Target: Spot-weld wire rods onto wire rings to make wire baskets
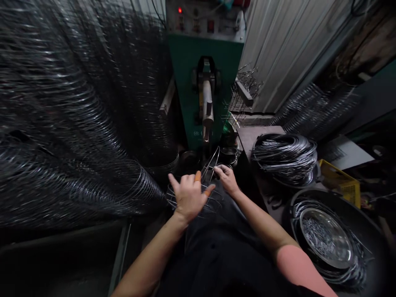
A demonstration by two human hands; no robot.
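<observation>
My left hand [190,193], with orange covers on its thumb and one finger, is over a round wire frame [213,203]. Its middle fingers curl down onto the frame while the thumb and little finger stick out; the grip itself is partly hidden. To its right, my right hand [226,178] pinches a thin bent wire [215,156] between thumb and fingertips. That wire slants up close below the tip of a green welding machine [182,74], whose metal arm [208,101] points down toward me. Where the wire meets the frame is too dark to make out.
Tall stacks of wire rings [93,123] crowd the left side. At right lie a coil of wire rods [284,154], a yellow crate [343,185] and a metal bowl [328,237] of short wire pieces. A dark bin [62,255] stands at lower left.
</observation>
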